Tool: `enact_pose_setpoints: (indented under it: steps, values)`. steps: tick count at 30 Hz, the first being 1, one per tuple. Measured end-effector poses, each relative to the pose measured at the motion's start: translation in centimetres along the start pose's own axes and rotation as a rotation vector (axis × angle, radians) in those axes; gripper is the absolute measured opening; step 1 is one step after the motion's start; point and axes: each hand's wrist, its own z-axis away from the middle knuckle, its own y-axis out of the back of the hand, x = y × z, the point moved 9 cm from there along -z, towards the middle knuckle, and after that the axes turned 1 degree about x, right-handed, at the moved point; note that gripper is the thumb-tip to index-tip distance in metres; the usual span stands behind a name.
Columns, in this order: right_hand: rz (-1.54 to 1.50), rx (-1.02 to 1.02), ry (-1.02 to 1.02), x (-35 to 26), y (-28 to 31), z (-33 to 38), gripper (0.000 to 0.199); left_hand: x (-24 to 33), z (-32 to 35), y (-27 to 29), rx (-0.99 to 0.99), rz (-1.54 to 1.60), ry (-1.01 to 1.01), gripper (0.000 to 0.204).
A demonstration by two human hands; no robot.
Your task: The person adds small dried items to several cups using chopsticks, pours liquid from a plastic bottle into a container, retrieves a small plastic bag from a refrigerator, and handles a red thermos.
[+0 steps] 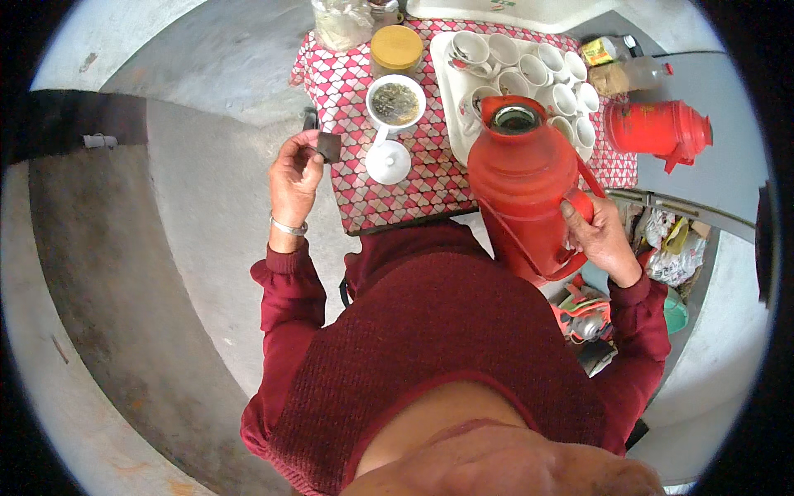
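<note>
My right hand [602,238] is closed around the handle of a large red thermos flask [529,169]. The flask stands tilted a little away from me, its silvery mouth uncovered, at the table's near edge. Pinched in the fingers of my left hand [294,178] is a dark brown stopper [328,147], held just over the table's left edge. Between the hands, a white cup [396,124] holds tea leaves in liquid, with its handle toward me. A round white lid [388,163] with a knob lies against that handle.
A white tray [442,76] with several cups sits behind the flask. Near the cup stands a jar with a yellow lid [396,47]. A second red thermos [660,132] and bottles [635,74] are at right. The patterned tablecloth [389,207] covers the table.
</note>
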Motion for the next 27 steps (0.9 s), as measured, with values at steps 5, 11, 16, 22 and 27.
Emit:
enact_pose_setpoints:
  steps: [5,11,16,22,27]
  values:
    - [0.017,0.065,-0.054,3.6,1.8,1.8,0.030,-0.8,2.2,-6.2,-0.223,0.112,0.119,0.029]
    - [0.031,0.113,-0.071,6.1,3.1,3.4,0.032,-3.3,5.0,-13.2,-0.425,0.047,0.162,0.031]
    - [0.023,0.132,-0.083,7.2,3.8,3.8,0.035,-3.7,6.3,-15.9,-0.593,-0.075,0.237,0.034]
    - [0.005,0.126,-0.096,7.6,3.8,3.0,0.036,-3.7,6.4,-16.0,-0.552,-0.090,0.226,0.034]
    - [-0.041,0.122,-0.093,7.8,3.6,2.9,0.033,-3.7,6.1,-15.9,-0.572,-0.100,0.258,0.035]
